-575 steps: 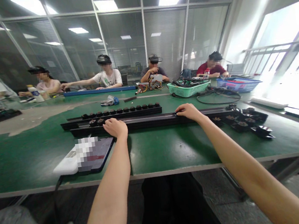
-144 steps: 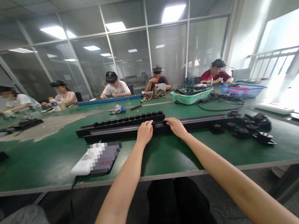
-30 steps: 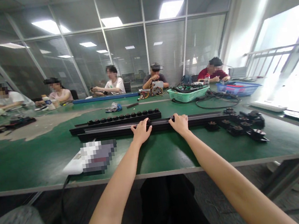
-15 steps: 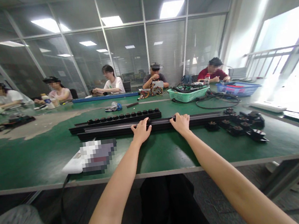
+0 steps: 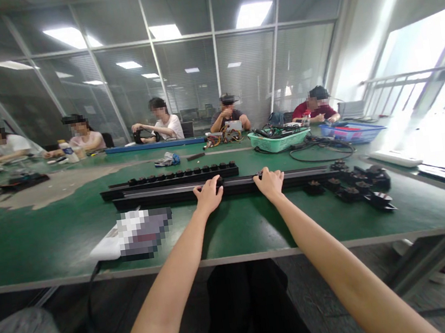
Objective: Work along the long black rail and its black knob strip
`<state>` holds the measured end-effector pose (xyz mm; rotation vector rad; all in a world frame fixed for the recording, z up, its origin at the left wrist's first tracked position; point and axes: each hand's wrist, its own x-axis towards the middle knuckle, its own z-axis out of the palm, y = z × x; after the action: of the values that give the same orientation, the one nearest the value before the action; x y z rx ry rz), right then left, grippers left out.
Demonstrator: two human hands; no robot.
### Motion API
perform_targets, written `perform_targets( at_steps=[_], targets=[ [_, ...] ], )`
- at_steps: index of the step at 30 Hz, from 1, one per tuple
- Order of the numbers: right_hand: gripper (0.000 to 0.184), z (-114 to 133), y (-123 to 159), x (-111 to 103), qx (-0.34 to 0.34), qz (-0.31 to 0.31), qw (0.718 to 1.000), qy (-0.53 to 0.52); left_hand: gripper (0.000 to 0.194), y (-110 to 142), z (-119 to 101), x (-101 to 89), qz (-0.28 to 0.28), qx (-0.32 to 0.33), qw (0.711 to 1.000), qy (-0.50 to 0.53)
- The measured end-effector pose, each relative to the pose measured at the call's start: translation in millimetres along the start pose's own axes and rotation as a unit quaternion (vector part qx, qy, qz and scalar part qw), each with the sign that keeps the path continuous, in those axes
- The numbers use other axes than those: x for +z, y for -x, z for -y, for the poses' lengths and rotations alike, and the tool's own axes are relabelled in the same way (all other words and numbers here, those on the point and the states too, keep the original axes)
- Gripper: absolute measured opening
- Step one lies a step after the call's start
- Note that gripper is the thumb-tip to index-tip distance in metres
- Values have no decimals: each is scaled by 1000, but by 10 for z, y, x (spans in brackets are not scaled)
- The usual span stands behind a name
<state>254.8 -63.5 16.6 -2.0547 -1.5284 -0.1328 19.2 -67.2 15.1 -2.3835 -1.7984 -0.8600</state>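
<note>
A long black rail (image 5: 241,186) with a lengthwise groove lies across the green table in front of me. Both my arms reach out to it. My left hand (image 5: 209,195) is closed around a small black module (image 5: 219,181) at the rail's top, mostly hidden by the fingers. A short way to the right, my right hand (image 5: 270,183) pinches another dark piece (image 5: 260,174) on the same rail; little of it shows. Behind lies a second black rail (image 5: 175,179) with a row of small black modules along it.
Several loose black modules (image 5: 349,193) lie at the rail's right end. At my left are a white device (image 5: 108,246) with a cable and a blurred dark item. Farther back stand a green basket (image 5: 280,140) of cables and a blue basket (image 5: 353,135). Co-workers sit opposite.
My hands keep almost the same place on the rail; the right has shifted very slightly rightward along it. Across the table, a co-worker in white has raised a black object.
</note>
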Motion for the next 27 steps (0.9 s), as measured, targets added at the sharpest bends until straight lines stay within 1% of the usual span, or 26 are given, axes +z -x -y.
perform_targets(
  at_steps=[5, 12, 20, 27],
  targets=[
    [44, -26, -19, 23, 4, -13, 1000, 2, 51, -7, 18, 18, -2, 1, 1000, 3],
    [45, -47, -40, 14, 25, -3, 1000, -1, 50, -23, 23, 33, -5, 0, 1000, 12],
    [43, -42, -20, -22, 31, -2, 1000, 0, 50, -18, 14, 24, -5, 0, 1000, 17],
    [42, -68, -33, -57, 48, 5, 999, -3, 50, -13, -18, 3, 2, -6, 1000, 2]
  ],
)
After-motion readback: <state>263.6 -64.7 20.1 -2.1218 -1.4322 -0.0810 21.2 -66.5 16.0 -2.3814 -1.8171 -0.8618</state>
